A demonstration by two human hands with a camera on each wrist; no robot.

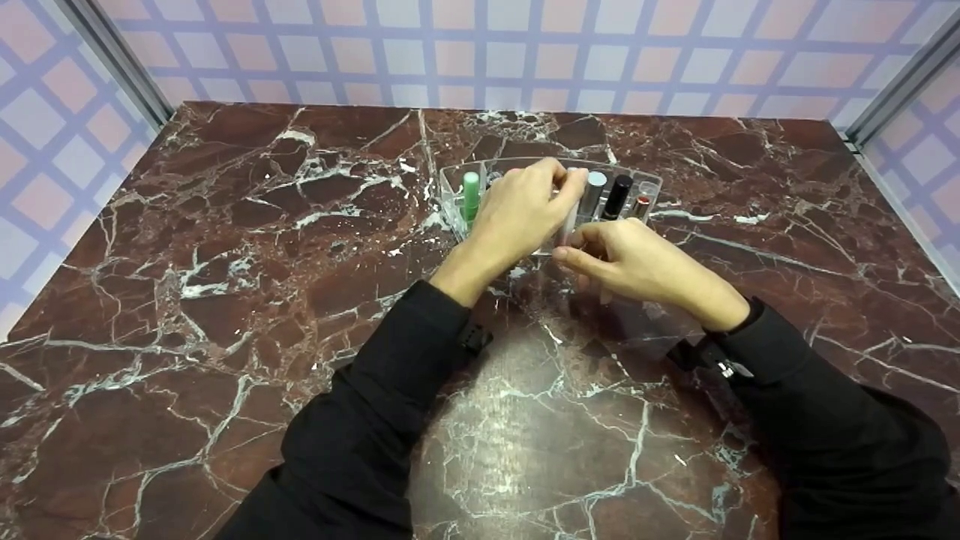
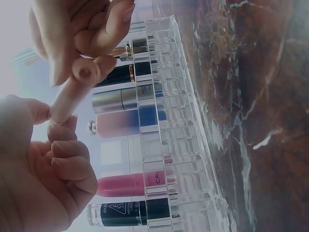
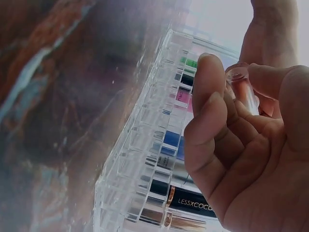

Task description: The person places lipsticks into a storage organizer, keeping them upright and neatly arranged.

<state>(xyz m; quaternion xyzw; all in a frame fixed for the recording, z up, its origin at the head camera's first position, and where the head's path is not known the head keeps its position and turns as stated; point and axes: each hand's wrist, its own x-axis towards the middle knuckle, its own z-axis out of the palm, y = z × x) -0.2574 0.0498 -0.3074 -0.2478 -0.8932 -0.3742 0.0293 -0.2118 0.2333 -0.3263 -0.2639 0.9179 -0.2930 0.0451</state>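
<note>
A slim, pale pink lip gloss tube [image 1: 570,217] is held between both hands, close over the front of a clear cosmetics organizer [image 1: 442,178]. My left hand [image 1: 525,206] pinches the upper end of the tube [image 2: 67,101]. Lower down, the thumb and fingers of my right hand [image 1: 637,259] pinch its other end. That round end of the tube [image 3: 237,75] faces the camera in the right wrist view. Behind the hands, the organizer holds a silver tube [image 1: 592,193], a black tube [image 1: 616,196] and a green tube [image 1: 470,199]; its middle is partly hidden.
Also in the organizer stand a pink tube [image 2: 123,184], a black tube with white lettering [image 2: 123,213] and a pink-and-blue tube [image 2: 120,123]. A red-topped lipstick [image 1: 641,206] sits at the right end. The dark red marbled table [image 1: 225,315] meets a checked wall [image 1: 465,52].
</note>
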